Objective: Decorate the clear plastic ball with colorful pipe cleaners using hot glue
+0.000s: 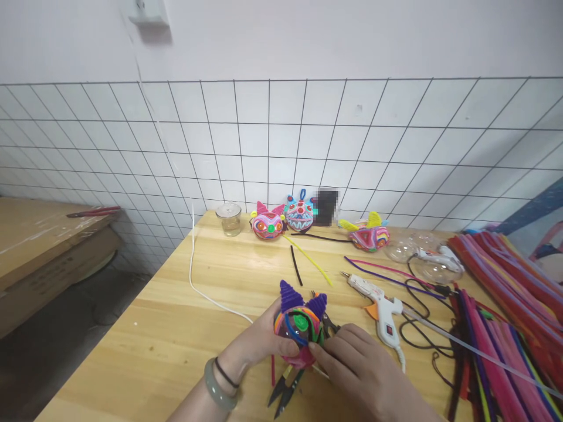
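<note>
A clear ball (287, 333) wrapped with coloured pipe cleaners, with two purple pointed ears and a green coil, is gripped by my left hand (266, 337), thumb in front. My right hand (358, 363) is closed at the ball's lower right, its fingertips pressing where a blue pipe cleaner (295, 334) curves across the front. What lies beneath those fingers is partly hidden. Dark thread snips (285, 391) lie under the ball, blades toward me. Behind my right fingers is another dark-handled tool (329, 325), half covered.
Finished animal-face balls (268, 225) stand along the tiled wall beside a glass jar (229, 220). A white glue gun (378, 305) with its cord lies right of my hands. Bundles of pipe cleaners (497, 346) and clear balls (435, 266) fill the right side. Loose pipe cleaners (310, 259) lie ahead.
</note>
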{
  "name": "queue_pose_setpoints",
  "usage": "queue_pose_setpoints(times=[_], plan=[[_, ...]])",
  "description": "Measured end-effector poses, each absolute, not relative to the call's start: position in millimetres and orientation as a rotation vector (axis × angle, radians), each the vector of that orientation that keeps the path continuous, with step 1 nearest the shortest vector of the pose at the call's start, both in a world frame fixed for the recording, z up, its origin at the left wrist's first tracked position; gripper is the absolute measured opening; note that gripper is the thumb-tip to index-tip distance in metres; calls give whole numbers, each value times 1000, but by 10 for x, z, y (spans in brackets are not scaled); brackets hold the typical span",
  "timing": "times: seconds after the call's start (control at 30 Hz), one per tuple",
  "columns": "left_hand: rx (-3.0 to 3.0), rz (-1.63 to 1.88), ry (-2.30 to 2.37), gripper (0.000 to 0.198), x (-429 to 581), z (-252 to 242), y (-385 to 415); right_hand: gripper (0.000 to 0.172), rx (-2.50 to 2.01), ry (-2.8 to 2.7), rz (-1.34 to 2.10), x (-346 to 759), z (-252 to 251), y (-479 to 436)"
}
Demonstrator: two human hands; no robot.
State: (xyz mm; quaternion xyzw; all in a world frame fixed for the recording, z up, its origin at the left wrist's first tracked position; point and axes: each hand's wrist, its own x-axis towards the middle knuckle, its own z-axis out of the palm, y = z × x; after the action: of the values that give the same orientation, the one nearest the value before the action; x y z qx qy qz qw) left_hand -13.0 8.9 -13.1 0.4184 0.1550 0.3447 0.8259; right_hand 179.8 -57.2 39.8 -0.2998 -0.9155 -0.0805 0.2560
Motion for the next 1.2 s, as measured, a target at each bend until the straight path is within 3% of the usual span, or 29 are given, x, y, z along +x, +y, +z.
queue_pose_setpoints(times=[1.2], plan=[[882,837,409,72,-165,-87,136,29,-817,-2584,-324,1755,529,-423]])
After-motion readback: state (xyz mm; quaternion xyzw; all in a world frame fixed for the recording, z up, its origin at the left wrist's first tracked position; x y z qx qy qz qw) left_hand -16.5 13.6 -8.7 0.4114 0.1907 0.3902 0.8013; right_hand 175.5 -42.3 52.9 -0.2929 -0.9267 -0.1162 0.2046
